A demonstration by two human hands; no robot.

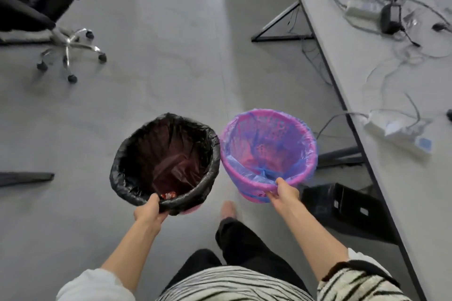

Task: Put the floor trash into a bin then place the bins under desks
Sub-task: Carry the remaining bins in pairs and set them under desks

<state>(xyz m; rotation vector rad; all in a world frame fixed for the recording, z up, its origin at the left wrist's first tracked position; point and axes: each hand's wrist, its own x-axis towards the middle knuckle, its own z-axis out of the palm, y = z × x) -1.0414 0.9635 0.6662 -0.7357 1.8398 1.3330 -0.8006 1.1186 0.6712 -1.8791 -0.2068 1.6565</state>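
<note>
Two small bins hang side by side above the grey floor, both carried. My left hand [149, 211] grips the near rim of the bin with the black liner [127, 154]. A red and white scrap of trash [168, 195] lies at its bottom. My right hand [285, 192] grips the near rim of the pink bin with the blue liner [303, 134], whose inside looks empty. The two rims almost touch.
A long grey desk [367, 76] runs along the right, strewn with cables, adapters and a power strip [398, 133]. Under it sit black frame legs [276, 38] and a black box [342, 208]. A black office chair [36, 7] stands at the far left.
</note>
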